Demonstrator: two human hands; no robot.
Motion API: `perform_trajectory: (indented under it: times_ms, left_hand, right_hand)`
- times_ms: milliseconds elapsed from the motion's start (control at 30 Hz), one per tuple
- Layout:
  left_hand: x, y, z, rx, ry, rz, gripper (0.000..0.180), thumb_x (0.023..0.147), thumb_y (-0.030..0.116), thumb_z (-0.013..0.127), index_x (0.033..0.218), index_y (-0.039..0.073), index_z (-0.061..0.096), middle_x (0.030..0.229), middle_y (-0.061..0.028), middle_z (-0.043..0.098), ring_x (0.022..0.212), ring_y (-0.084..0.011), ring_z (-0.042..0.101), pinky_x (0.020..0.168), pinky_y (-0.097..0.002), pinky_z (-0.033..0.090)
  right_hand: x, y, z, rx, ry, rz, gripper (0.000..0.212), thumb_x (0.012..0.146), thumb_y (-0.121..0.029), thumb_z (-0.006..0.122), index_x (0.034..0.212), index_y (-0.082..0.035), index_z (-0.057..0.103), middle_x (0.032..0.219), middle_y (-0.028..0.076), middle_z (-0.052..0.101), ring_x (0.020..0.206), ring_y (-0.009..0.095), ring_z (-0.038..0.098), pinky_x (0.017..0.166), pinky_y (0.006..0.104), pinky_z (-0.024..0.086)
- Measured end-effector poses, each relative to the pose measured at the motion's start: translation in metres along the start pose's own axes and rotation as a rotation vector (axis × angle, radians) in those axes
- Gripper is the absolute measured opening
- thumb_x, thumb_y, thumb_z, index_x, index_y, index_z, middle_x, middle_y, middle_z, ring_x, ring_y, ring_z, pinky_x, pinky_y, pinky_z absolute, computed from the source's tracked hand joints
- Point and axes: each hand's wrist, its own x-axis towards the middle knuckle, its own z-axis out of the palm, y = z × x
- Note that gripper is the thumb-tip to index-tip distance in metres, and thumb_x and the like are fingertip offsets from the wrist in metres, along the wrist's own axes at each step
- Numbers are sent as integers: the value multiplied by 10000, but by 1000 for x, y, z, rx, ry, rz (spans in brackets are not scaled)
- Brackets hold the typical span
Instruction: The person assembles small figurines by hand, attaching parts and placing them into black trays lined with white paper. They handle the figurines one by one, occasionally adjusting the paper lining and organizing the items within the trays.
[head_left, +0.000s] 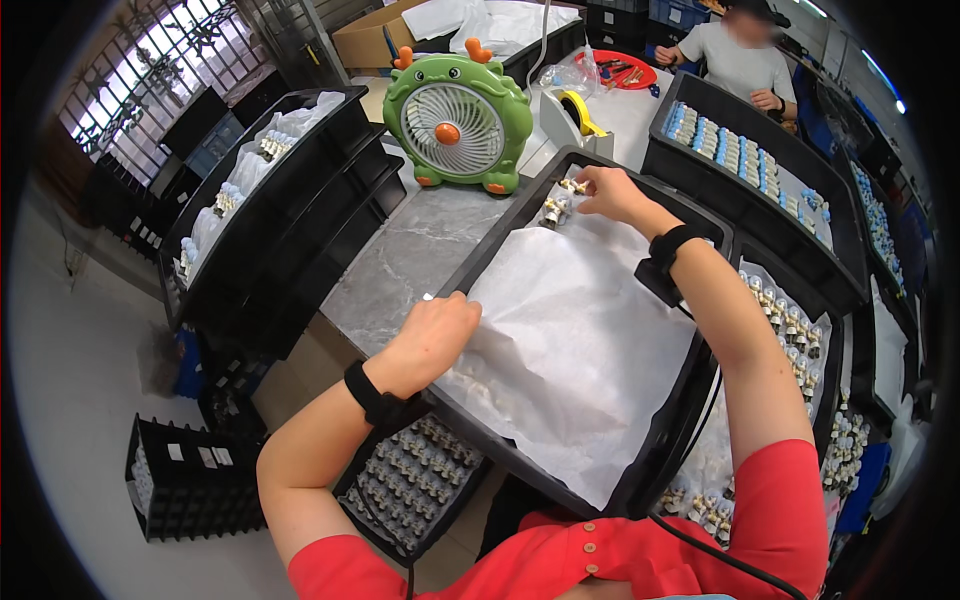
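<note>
A thin white sheet (pixel 575 290) covers most of a black tray (pixel 470 268) in front of me. My left hand (pixel 436 338) is closed at the tray's left edge, beside the sheet; a small white bit shows at its fingertips, too little to name. At the tray's far end my right hand (pixel 612 194) has its fingers pinched together next to a few small white-and-brass parts (pixel 554 208). Whatever the right fingertips grip is hidden. More parts show faintly through the sheet near my left hand. Black bands circle both wrists.
A green cartoon-shaped fan (pixel 460 120) and a yellow tape dispenser (pixel 572 118) stand beyond the tray. Stacked black trays (pixel 290 220) rise at left. Another black tray (pixel 740 150) holds rows of blue-and-white parts. A person (pixel 740 62) sits at the far right.
</note>
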Motion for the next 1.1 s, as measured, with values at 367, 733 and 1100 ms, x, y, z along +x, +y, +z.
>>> perform_trajectory:
  times_ms: [367, 733, 1100]
  left_hand:
    - [-36, 39, -30, -355, -104, 117, 474, 774, 174, 649, 1208, 83, 482, 1174, -157, 506, 1049, -346, 513, 833, -387, 453]
    - [-35, 63, -22, -169, -102, 201, 382, 790, 216, 644, 1124, 68, 532, 1110, -162, 515, 1035, -337, 502, 856, -413, 411]
    - [-46, 99, -14, -353, -220, 227, 329, 845, 336, 572, 970, 32, 586, 904, -171, 587, 844, -361, 569, 741, -423, 460]
  right_hand:
    - [-83, 20, -40, -263, -363, -83, 358, 792, -277, 608, 1077, -61, 619, 992, 155, 626, 924, 312, 594, 829, 365, 459]
    - [-122, 14, -49, -390, -499, 18, 329, 832, -276, 509, 1062, -73, 629, 986, 147, 646, 931, 316, 598, 829, 372, 460]
    - [-159, 1, -55, -498, -468, 110, 366, 834, -349, 477, 1031, -94, 650, 1038, 124, 636, 1033, 328, 560, 937, 611, 281]
